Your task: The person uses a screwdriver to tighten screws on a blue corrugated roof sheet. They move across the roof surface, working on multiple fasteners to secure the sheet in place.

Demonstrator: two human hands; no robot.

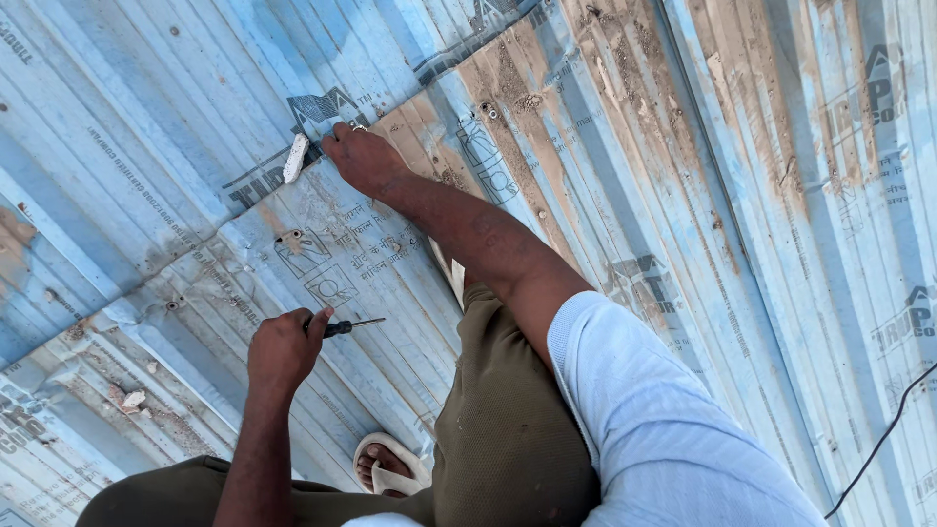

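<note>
Person is crouching on blue corrugated sheets [176, 117]. Several fasteners are already sitting in the overlapping sheet [322, 254]; judging by that, fixing is partly done, more seam left. Left hand [283, 349] is closed around a screwdriver [349, 326], tip pointing right, above the sheet. Right hand [363, 156] is reaching forward, pressing flat on the seam beside a white scrap [295, 157].

A thin screwdriver with a black handle and slim metal shaft [346, 326] lies nearly level in the closed left hand [283, 349], its tip pointing right, over pale blue corrugated metal roofing sheets [176, 127], whose overlapping edge the right hand [363, 156] presses.
</note>
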